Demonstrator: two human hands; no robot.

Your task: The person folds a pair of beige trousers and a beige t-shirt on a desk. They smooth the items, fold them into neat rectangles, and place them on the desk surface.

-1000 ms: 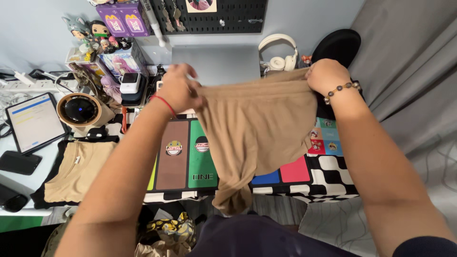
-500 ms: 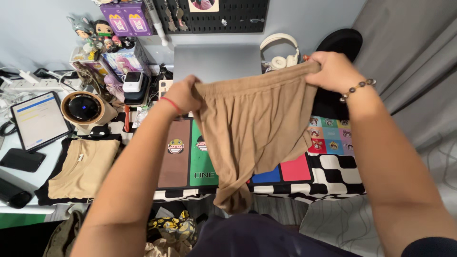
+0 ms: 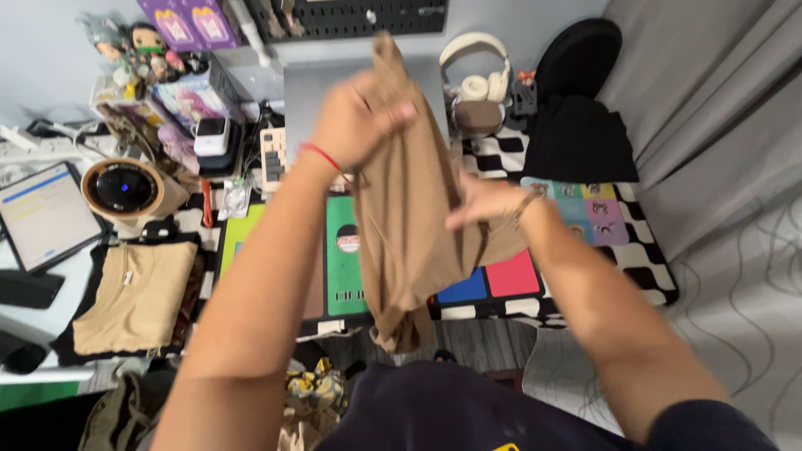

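Note:
My left hand [image 3: 359, 117] is raised above the desk and shut on the bunched top edge of a tan ribbed garment [image 3: 409, 250], which hangs down in a narrow, doubled length to the desk's front edge. My right hand [image 3: 484, 203] is lower, laid flat with its fingers stretched out against the garment's right side at mid-height; the motion is blurred. A bead bracelet sits on my right wrist and a red string on my left. Under the garment lies a colourful desk mat [image 3: 501, 276] with red, blue and green panels.
A folded tan garment [image 3: 134, 296] lies on dark cloth at the left. Near it are a tablet [image 3: 46, 217], a round black-topped device [image 3: 124, 188] and a dark phone [image 3: 29, 288]. Cream headphones [image 3: 472, 71], figurines [image 3: 125, 46] and a black cloth [image 3: 581, 138] stand at the back.
The garment was stretched wide between both hands. My right hand has let go of its corner and dropped to the cloth's middle; my left hand now holds the gathered top, raised higher.

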